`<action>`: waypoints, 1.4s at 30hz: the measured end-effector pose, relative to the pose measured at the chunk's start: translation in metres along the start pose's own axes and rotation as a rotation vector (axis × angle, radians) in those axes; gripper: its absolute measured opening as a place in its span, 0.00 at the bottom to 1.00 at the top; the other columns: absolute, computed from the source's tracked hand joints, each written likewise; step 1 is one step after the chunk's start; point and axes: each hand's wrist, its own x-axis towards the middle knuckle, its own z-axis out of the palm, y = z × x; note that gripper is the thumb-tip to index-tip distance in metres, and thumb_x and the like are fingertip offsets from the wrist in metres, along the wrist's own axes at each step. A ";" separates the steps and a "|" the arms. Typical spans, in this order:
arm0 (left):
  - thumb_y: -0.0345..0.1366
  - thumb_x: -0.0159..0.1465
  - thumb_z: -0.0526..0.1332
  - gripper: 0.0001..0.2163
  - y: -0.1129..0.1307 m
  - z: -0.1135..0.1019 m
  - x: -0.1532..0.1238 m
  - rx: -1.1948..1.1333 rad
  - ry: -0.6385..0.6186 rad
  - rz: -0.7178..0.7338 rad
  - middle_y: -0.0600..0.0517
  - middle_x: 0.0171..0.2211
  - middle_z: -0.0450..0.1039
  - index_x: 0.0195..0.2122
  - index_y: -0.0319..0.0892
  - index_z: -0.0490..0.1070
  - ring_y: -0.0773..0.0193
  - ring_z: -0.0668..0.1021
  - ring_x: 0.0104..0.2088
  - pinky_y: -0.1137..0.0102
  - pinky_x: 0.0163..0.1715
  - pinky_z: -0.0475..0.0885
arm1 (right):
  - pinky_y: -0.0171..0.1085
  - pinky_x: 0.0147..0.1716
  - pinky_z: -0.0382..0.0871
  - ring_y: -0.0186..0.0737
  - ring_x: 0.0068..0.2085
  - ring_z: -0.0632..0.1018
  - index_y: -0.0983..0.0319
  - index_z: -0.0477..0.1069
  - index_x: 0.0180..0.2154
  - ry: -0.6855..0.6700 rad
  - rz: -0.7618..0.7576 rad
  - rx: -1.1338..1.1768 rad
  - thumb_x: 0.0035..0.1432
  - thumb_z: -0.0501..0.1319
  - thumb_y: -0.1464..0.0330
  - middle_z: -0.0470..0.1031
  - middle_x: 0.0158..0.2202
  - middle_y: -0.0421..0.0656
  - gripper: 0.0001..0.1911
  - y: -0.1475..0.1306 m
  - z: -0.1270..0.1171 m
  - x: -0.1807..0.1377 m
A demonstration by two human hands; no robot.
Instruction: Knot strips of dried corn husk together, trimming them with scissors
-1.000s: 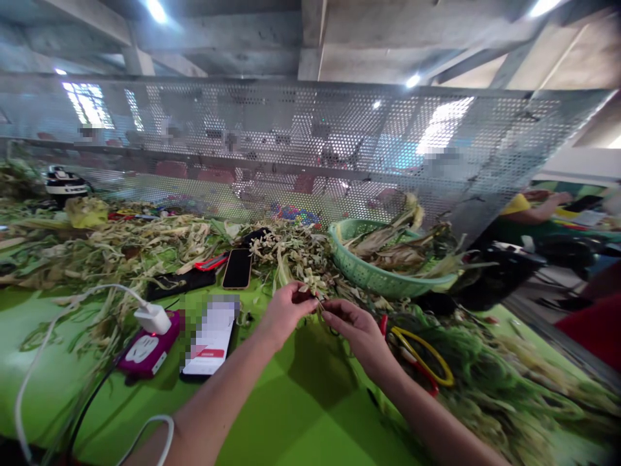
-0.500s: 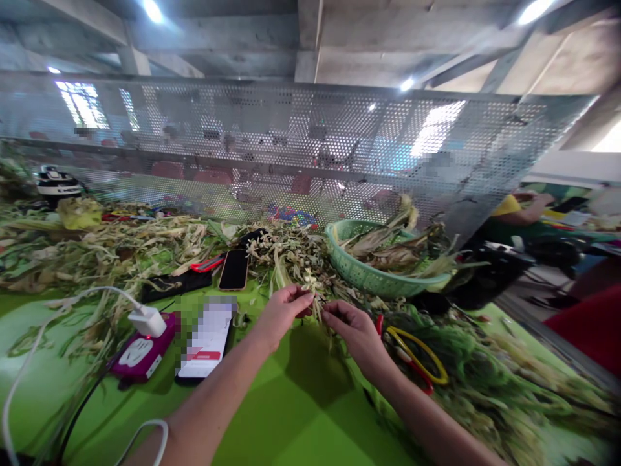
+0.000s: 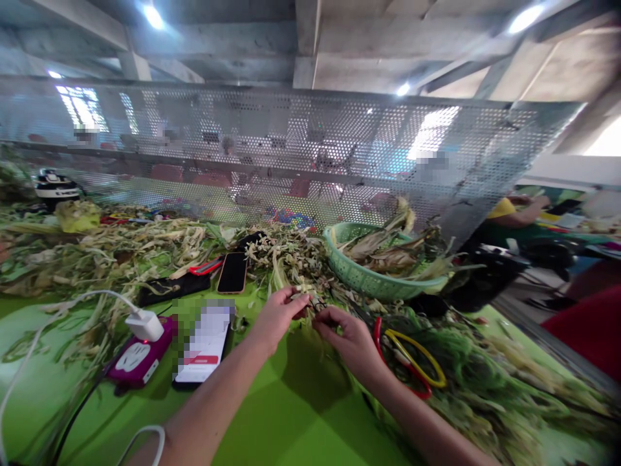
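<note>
My left hand (image 3: 277,318) is closed in a pinch around a small pale bundle of dried corn husk (image 3: 304,283), whose flower-like top sticks up above the fingers. Close by on its right, my right hand (image 3: 350,338) has thumb and fingertips pressed together near the bundle's lower strands. What lies between those right fingertips is too small to make out. Yellow-and-red-handled pliers or scissors (image 3: 420,362) lie just right of my right wrist, partly under green fibres. Behind the bundle spreads a heap of short dried husk pieces (image 3: 295,249).
A green plastic basket (image 3: 359,275) of husks stands behind right. Left are a lit phone (image 3: 206,349), a dark phone (image 3: 233,272), a red cutter (image 3: 206,266) and a purple power strip (image 3: 140,359) with white cable. A perforated metal screen (image 3: 272,142) borders the green table (image 3: 272,421).
My right hand has shifted slightly left, nearer to my left hand. The bundle's top sits a little lower in my left fingers' pinch, and the view has moved slightly.
</note>
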 end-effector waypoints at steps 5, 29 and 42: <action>0.40 0.51 0.68 0.11 0.001 -0.001 -0.001 0.008 0.001 0.022 0.50 0.32 0.76 0.32 0.40 0.76 0.66 0.75 0.31 0.70 0.36 0.69 | 0.36 0.34 0.63 0.41 0.32 0.72 0.60 0.71 0.30 0.002 -0.037 -0.066 0.57 0.58 0.66 0.72 0.28 0.41 0.07 -0.001 -0.001 0.000; 0.38 0.57 0.59 0.09 -0.017 0.005 -0.005 0.551 -0.416 0.002 0.51 0.27 0.72 0.33 0.38 0.72 0.66 0.71 0.26 0.69 0.32 0.67 | 0.34 0.31 0.65 0.38 0.30 0.71 0.64 0.73 0.33 0.194 0.017 0.035 0.54 0.61 0.59 0.74 0.28 0.42 0.14 -0.026 -0.030 0.023; 0.39 0.57 0.59 0.11 -0.017 0.007 -0.006 0.689 -0.463 0.044 0.49 0.31 0.76 0.36 0.39 0.75 0.63 0.74 0.30 0.70 0.32 0.67 | 0.42 0.42 0.64 0.48 0.42 0.73 0.60 0.75 0.38 0.414 -0.182 -0.396 0.51 0.61 0.63 0.77 0.40 0.47 0.12 -0.036 -0.046 0.142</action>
